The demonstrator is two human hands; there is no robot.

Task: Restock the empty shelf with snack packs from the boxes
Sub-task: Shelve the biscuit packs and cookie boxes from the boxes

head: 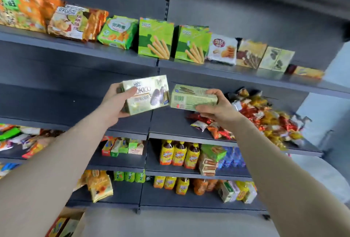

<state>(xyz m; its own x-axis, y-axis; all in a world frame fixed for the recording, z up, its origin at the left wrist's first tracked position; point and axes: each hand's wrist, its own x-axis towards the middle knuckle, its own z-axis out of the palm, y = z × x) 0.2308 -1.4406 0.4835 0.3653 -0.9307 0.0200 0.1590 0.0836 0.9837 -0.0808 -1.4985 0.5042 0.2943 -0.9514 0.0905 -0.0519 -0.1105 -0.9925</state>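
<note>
While both arms reach up toward the shelving, each grip holds one box.

- Left grip (113, 102): closed round the left end of a pale green snack box (149, 94), thumb laid across the printed front. Lettering "OKICO" is legible. The box is tilted, front face toward the camera.
- Right grip (217, 108): clamps the right end of a second pale green box (191, 97), fingers above and below it. The barcode side faces the camera.
- The near corners of the two boxes come very close; cannot tell whether they touch.
- Both boxes are in the air in front of the middle shelf (170, 123), neither resting on it.
- On the right part of that shelf lies a heap of small wrapped snacks (265, 117), red, yellow and orange, just behind the right grip.
- Upper shelf (113, 53): a row of bags and boxes, among them two green wafer-stick boxes (156, 39) standing upright side by side.
- Lower shelves: yellow-labelled bottles (179, 154) in a group, with assorted packs around them.
</note>
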